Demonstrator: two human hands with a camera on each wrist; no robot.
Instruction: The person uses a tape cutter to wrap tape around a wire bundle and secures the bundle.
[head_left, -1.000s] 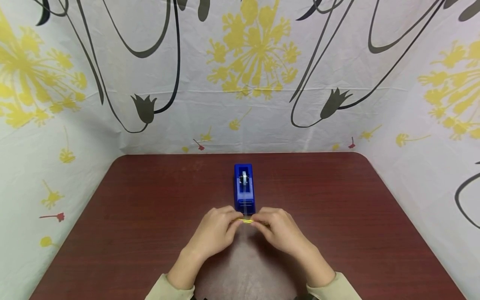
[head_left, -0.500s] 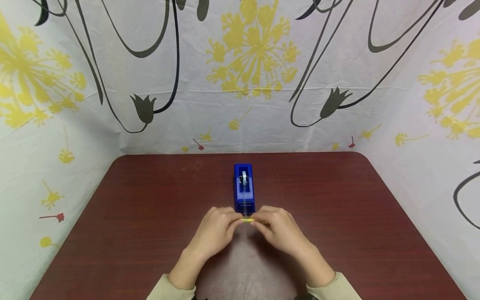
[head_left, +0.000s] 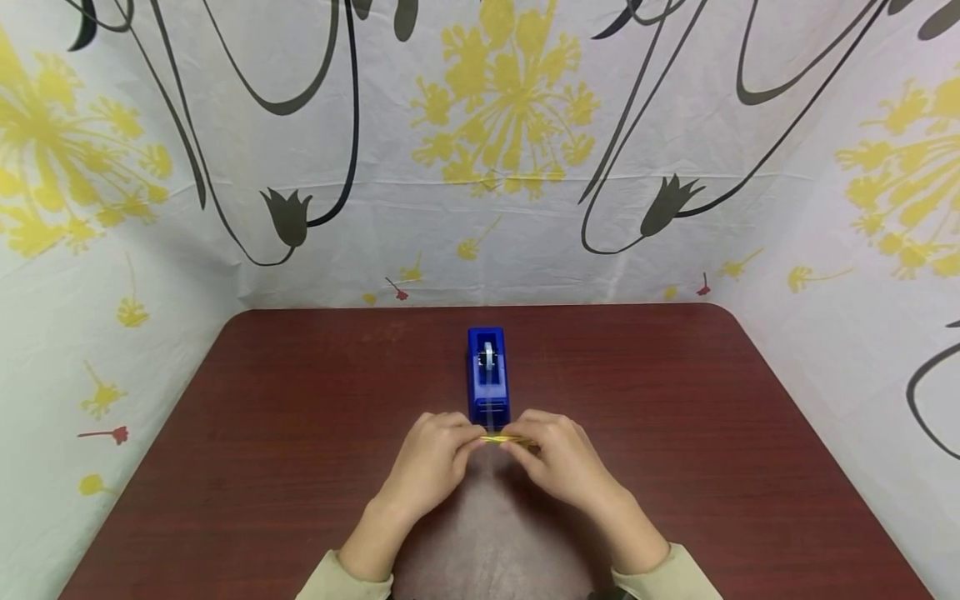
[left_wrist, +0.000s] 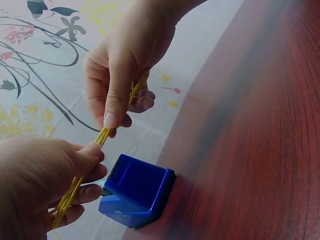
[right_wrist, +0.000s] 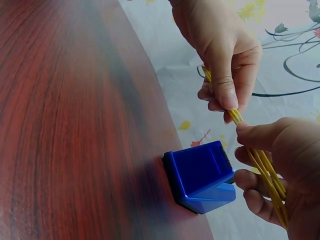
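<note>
Left grip (head_left: 429, 457) and right grip (head_left: 561, 458) pinch closed on the yellow strands (right_wrist: 236, 116). They seem light and bendy, best held either side of centre

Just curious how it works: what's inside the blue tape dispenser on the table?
Looking down into the dispenser, you can see a narrow, pale roll. The roll's underside and whatever lies below it are covered.
</note>
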